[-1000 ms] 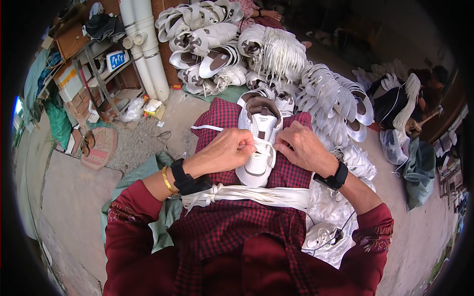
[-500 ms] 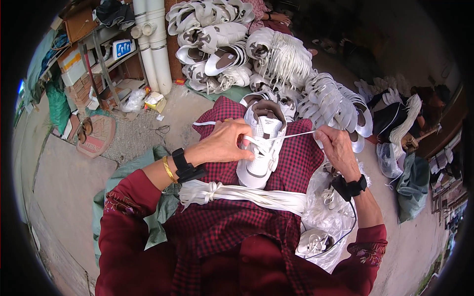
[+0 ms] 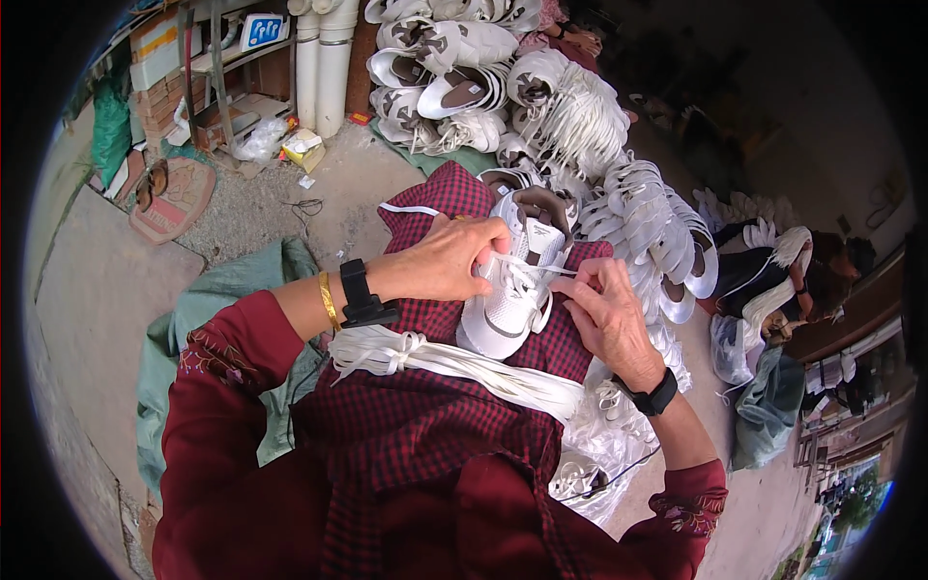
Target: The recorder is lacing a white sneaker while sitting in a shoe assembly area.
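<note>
A white sneaker (image 3: 501, 307) with a brown lining lies on my lap, on the red-and-black checked cloth (image 3: 425, 232), toe toward me. At its left side my left hand (image 3: 449, 259) is closed, finger and thumb pinching the upper's edge by the lacing. A white shoelace (image 3: 536, 268) runs from the sneaker's lacing to my right hand (image 3: 609, 311), whose thumb and fingertip are closed on it, just right of the shoe. Nearer me, a tied bundle of white laces (image 3: 464, 372) lies across my lap.
Stacked white shoe uppers (image 3: 464, 87) rise beyond my knees, with more strung uppers (image 3: 652, 217) at the right. Clear plastic bags (image 3: 604, 440) holding shoes sit by my right side. Green sheeting (image 3: 217, 333) lies at the left. Another person's hand (image 3: 580, 41) shows at the back.
My right hand has come in left toward the sneaker, and the lace that was stretched out is now short and close to the shoe. The view has shifted slightly.
</note>
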`<state>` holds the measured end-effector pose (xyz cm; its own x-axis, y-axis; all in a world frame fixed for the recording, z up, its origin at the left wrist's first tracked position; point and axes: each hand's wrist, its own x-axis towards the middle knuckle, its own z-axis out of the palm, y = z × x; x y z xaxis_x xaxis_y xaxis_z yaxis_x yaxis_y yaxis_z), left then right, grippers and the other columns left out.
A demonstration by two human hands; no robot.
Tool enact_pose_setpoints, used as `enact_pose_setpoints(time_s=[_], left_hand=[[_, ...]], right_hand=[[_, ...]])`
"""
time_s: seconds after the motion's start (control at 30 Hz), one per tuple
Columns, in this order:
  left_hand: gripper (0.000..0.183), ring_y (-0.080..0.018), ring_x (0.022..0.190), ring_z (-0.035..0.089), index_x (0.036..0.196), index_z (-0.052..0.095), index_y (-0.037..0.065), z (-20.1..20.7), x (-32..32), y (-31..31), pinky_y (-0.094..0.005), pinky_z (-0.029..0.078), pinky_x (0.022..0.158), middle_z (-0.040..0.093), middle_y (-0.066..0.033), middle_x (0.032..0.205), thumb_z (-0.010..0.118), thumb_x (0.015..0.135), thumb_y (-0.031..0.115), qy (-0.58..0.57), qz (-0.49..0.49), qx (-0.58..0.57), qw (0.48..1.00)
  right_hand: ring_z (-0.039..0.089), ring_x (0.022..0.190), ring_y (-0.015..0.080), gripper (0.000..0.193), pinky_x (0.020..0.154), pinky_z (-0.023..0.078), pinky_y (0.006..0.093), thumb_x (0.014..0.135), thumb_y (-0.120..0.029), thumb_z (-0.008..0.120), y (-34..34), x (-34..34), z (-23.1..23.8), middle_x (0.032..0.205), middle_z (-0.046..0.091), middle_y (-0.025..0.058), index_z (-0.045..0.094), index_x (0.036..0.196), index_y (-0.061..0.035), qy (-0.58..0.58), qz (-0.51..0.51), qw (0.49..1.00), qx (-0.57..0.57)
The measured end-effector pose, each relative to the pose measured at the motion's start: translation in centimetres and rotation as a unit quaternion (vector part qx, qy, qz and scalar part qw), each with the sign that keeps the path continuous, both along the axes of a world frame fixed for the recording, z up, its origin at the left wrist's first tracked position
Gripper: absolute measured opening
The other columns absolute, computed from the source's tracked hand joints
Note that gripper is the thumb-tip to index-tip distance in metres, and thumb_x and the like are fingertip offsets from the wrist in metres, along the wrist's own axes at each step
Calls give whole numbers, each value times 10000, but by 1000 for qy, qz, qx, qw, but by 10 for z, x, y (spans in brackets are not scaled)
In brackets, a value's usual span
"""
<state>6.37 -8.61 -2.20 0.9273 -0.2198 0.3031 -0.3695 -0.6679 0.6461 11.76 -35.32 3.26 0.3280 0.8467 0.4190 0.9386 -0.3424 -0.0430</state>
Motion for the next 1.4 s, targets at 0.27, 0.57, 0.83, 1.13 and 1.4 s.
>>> enact_pose_setpoints(time_s=[0.27,0.57,0.83,1.13,1.4], left_hand=[[476,-218,876,575,1102,538,84,-8,1,3,-425,379,879,575,-53,895,804,708,69,-23,-19,-12,999],[418,-213,865,581,1082,548,76,-9,0,5,-405,386,874,579,-52,891,772,731,47,-34,-17,-21,999],[389,-211,868,582,1086,552,84,-6,-1,4,-408,374,889,582,-49,884,748,752,49,-13,-20,-17,1000],[251,-250,870,593,1008,587,51,-4,-2,-6,-381,468,774,571,-91,901,728,807,103,-225,63,-4,972],[191,-123,593,489,862,634,12,13,12,23,-298,415,565,544,-5,625,696,909,187,11,-24,-54,998]], right_hand=[[551,928,203,146,770,478,311,809,-45,704,5,-14,5,1034,553,95,591,899,-28,252,20,965,75],[529,990,108,91,892,437,264,910,-55,678,-31,0,-5,1086,574,29,606,959,-28,564,-18,805,183],[542,635,53,37,549,433,217,848,-5,730,2,-10,3,790,634,3,698,864,-16,345,20,931,118],[620,632,315,234,591,500,402,829,26,549,-8,11,-19,783,616,148,568,1059,-17,72,-162,972,156],[660,746,388,189,662,522,441,898,-3,551,-7,9,-26,870,662,200,586,1082,-25,100,-113,979,138]])
